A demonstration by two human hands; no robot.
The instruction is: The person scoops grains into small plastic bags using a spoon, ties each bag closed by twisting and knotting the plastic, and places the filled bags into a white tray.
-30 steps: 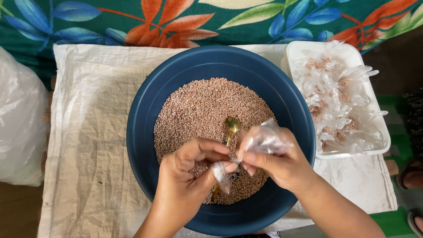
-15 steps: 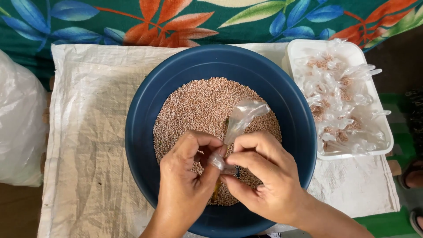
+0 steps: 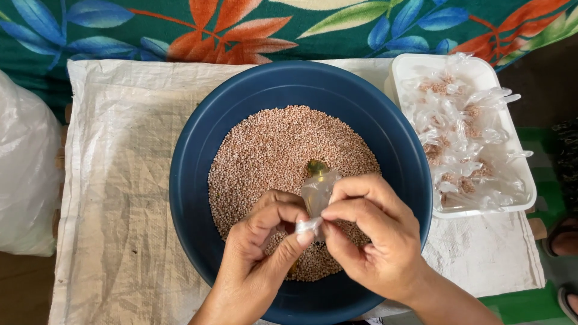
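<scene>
A large dark blue basin [image 3: 198,180] holds a heap of small pinkish-brown grains [image 3: 271,144]. Over its near side both hands meet on a small clear plastic bag [image 3: 315,194]. My left hand [image 3: 259,259] pinches the bag's lower end between thumb and forefinger. My right hand [image 3: 376,235] grips the bag from the right, fingers curled around it. A brass-coloured spoon [image 3: 315,167] lies in the grains just beyond the bag, mostly hidden by it.
A white rectangular tray [image 3: 402,71] at the right holds several small clear bags of grains. A woven white sack [image 3: 120,198] covers the surface beneath. A clear plastic bag [image 3: 24,168] sits at the far left. Floral cloth [image 3: 180,30] runs along the back.
The bag stuck out to the right, then stood up loosely; now both hands have closed in on it and its top is shorter and gathered.
</scene>
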